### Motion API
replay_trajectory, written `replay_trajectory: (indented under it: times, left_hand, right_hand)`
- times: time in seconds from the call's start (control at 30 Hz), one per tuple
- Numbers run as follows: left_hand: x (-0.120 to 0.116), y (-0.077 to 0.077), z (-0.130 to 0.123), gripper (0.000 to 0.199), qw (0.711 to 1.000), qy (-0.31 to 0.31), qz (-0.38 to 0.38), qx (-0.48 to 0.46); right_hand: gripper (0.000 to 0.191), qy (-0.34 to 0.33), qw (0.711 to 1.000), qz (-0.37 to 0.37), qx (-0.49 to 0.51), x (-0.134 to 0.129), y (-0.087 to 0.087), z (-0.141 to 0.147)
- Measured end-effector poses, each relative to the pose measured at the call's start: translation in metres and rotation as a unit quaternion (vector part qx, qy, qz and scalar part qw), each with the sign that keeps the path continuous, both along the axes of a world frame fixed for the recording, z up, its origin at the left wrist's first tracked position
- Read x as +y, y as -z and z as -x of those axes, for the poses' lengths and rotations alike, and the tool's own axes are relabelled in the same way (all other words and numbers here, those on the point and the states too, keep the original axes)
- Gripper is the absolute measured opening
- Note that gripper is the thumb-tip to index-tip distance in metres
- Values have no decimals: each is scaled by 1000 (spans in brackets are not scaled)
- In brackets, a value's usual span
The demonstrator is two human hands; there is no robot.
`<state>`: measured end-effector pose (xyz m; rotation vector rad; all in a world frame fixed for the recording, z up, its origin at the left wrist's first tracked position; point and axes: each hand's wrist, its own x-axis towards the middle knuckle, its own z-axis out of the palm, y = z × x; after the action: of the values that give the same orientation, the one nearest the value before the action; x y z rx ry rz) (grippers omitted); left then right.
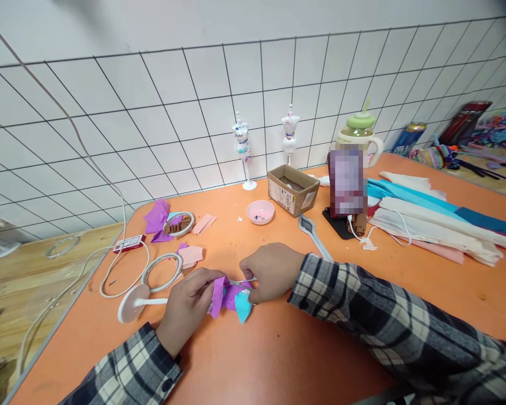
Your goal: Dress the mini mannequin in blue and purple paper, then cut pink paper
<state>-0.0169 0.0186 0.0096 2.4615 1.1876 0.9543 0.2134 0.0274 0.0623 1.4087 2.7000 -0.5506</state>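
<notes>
Purple paper [218,298] is at the near middle of the orange table [303,349], with a blue piece [243,307] at its right. The left hand [189,298] pinches the purple paper, and a white stand [133,304] pokes out left of that hand. The right hand [274,273] grips a thin metal tool [236,282] right at the paper. Farther off, a pink bowl [260,219] sits left of a brown box [293,197]. Two little white body shapes [242,140] stand at the far side, by the wall [177,124].
</notes>
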Motion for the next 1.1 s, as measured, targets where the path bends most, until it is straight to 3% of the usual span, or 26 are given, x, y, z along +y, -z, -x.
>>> replay_trajectory:
  times: [0.53, 1.1]
  left_hand:
    - [0, -3, 0, 20, 1000, 10, -12, 0]
    - [-3, -2, -3, 21, 1000, 2, 14, -11]
  right_hand:
    - [28, -35, 999, 15, -6, 2, 0, -1]
    - [42, -12, 999, 29, -43, -2, -13, 7]
